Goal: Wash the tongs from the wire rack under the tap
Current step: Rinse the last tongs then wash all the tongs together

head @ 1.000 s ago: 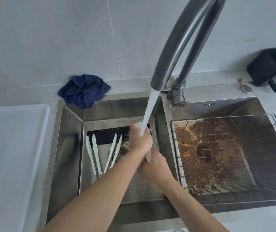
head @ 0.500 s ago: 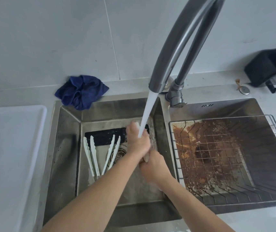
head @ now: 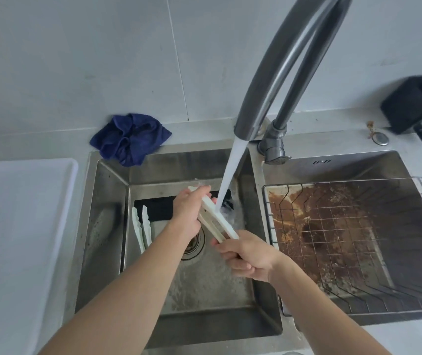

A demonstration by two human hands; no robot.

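Over the left sink basin, a pair of white tongs is being held under the tap, whose water stream is striking the tongs near their middle. Their long axis is running diagonally, from upper left, away from the person, down to lower right. The left hand is gripping the far end, fingers curled around it; the right hand is closing its fingers on the near end. Another pair of tongs is lying in the basin, and the wire rack is sitting over the right basin.
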